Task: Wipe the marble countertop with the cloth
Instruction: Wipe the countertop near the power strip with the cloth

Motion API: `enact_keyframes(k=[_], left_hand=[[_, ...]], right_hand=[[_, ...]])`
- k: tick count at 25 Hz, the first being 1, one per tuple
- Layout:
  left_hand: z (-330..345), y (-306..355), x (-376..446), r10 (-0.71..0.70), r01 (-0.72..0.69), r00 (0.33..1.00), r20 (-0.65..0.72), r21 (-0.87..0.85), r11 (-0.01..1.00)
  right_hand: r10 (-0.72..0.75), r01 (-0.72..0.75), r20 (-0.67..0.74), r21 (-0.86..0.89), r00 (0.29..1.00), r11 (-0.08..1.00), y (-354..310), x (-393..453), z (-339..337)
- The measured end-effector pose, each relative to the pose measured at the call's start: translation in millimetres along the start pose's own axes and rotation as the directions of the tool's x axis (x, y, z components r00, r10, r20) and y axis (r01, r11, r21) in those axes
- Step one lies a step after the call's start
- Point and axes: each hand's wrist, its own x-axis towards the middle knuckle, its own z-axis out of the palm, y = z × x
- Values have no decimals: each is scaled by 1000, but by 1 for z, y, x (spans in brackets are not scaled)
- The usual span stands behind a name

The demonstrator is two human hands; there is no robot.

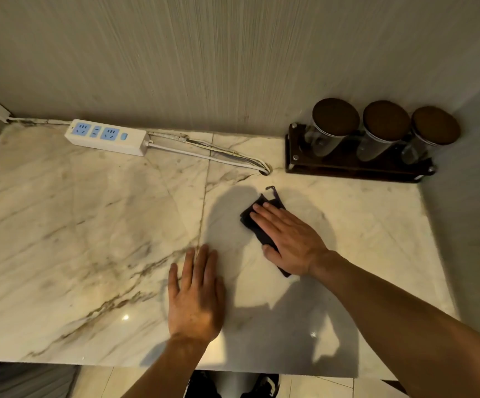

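The marble countertop is cream with brown veins and fills most of the view. A small dark cloth lies on it right of centre, with a thin loop sticking out at its far end. My right hand presses flat on the cloth, fingers spread over it and thumb against its near edge. My left hand rests palm down on the bare marble nearer the front edge, fingers together, holding nothing.
A white power strip with blue sockets lies at the back left; its cables run into a hole in the marble. A dark wooden rack with three lidded glass jars stands at the back right corner. Walls close the back and right.
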Motion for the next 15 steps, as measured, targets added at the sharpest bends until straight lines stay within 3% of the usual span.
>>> enact_keyframes(k=[7, 15], left_hand=[[-1, 0, 0, 0, 0, 1000, 13, 1, 1000], [-1, -1, 0, -11, 11, 999, 37, 4, 1000]], right_hand=[[246, -244, -34, 66, 969, 968, 10, 25, -2], [534, -508, -90, 209, 841, 835, 1, 38, -3]])
